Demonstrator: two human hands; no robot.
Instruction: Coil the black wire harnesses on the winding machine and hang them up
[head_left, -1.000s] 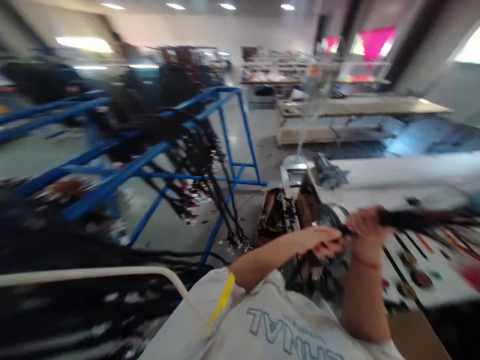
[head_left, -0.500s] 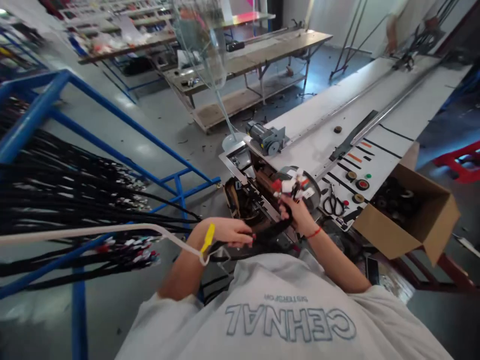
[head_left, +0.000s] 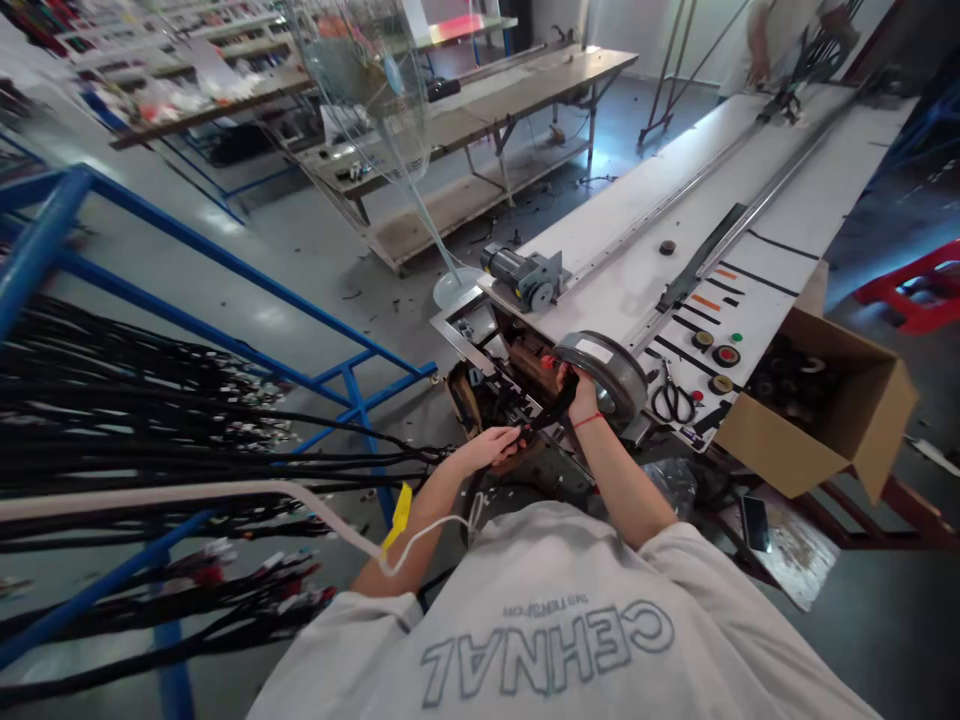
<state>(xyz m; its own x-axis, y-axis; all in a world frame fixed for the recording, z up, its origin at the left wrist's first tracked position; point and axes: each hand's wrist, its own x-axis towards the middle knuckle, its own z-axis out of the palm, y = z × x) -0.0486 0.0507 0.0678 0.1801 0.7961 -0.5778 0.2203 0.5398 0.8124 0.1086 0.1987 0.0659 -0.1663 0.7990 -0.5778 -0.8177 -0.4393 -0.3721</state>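
A black wire harness [head_left: 556,411] stretches between my two hands at the near end of the white bench. My left hand [head_left: 496,446] is closed on its lower left part. My right hand [head_left: 582,398] grips the harness higher up, beside a grey round machine ring [head_left: 616,362]. A little red of the connector end shows by the ring's left edge; the other connectors are hidden. A white cable [head_left: 435,528] with a yellow tag [head_left: 397,516] passes by my left forearm.
Black harnesses [head_left: 150,440] hang over a blue rack [head_left: 247,262] at left. Scissors [head_left: 673,395], tape rolls [head_left: 726,356] and a motor [head_left: 523,272] sit on the bench [head_left: 600,225]. Right are a cardboard box [head_left: 780,440] and red stool [head_left: 915,290]. Another person's hand [head_left: 759,60] is far off.
Both hands have moved forward and up with the harness. Its connector end has gone from open view to behind the grey ring. My view has shifted slightly.
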